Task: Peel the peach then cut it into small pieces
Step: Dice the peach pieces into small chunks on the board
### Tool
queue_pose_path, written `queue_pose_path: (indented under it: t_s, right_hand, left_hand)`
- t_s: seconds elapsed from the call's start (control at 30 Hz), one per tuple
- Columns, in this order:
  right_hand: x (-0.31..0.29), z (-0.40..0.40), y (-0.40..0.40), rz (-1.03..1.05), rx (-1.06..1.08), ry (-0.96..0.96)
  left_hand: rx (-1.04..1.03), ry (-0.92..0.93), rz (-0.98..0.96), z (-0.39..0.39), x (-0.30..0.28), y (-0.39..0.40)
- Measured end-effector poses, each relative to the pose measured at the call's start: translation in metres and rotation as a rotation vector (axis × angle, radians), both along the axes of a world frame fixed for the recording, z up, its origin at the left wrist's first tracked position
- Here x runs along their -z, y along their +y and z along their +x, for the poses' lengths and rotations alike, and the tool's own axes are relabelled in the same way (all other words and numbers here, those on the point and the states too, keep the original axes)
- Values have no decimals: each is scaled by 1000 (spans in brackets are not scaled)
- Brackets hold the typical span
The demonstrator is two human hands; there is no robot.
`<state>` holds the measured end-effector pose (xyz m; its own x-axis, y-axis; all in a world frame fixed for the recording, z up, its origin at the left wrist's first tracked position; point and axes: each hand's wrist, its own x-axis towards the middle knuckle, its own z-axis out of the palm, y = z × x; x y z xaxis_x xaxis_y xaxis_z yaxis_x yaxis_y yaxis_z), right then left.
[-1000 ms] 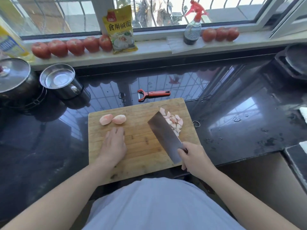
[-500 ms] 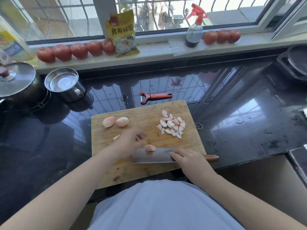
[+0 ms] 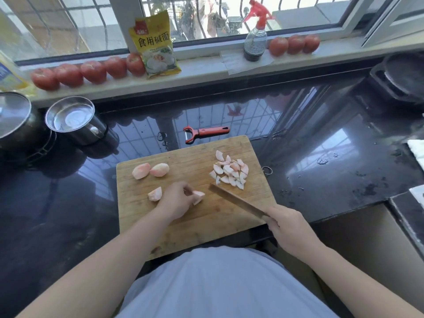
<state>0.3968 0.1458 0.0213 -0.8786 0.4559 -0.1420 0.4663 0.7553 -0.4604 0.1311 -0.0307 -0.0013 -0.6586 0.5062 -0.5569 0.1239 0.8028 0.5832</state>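
On the wooden cutting board (image 3: 202, 228), my left hand (image 3: 176, 200) pinches a peeled peach wedge (image 3: 197, 196) at the board's middle. Another wedge (image 3: 155, 194) lies just left of that hand. Two more peeled wedges (image 3: 150, 170) sit at the board's far left. A pile of small peach pieces (image 3: 230, 171) lies at the far right. My right hand (image 3: 288, 228) grips the handle of a cleaver (image 3: 236, 199), whose blade is edge-on and points toward the held wedge, a little right of it.
A red peeler (image 3: 205, 133) lies on the black counter (image 3: 321, 161) behind the board. A steel cup (image 3: 73, 120) and a lidded pot (image 3: 13, 120) stand at the left. Tomatoes (image 3: 91, 71), a yellow bag (image 3: 154, 44) and a spray bottle (image 3: 255, 35) line the sill.
The cleaver went from raised, to flat on the board with a wedge on it, to edge-on now. My left hand took that wedge off the blade and holds it on the board.
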Motion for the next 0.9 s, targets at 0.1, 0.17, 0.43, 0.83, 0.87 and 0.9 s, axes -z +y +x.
queue_pose_path:
  t_s: [0.1,0.17,0.43,0.83,0.87,0.9]
  right_hand:
    - [-8,-8,-13,-190,184,-56]
    - [-15,-21,-25,-209,217,-76]
    - [-16,-76,-55,-206,150,-118]
    - [-20,-61,-60,-217,87,-204]
    - [-22,-60,-60,-217,95,-197]
    - [-25,-58,-60,-210,109,-183]
  left_hand:
    - [-238,-8,65,19,0,3]
    - [-387,15,89,30,3,7]
    - [-436,-41,50,36,-3,24]
    - [-481,-191,150,57,5,4]
    - [-441,-143,157,58,7,3]
    - [-411,-106,166,60,9,2]
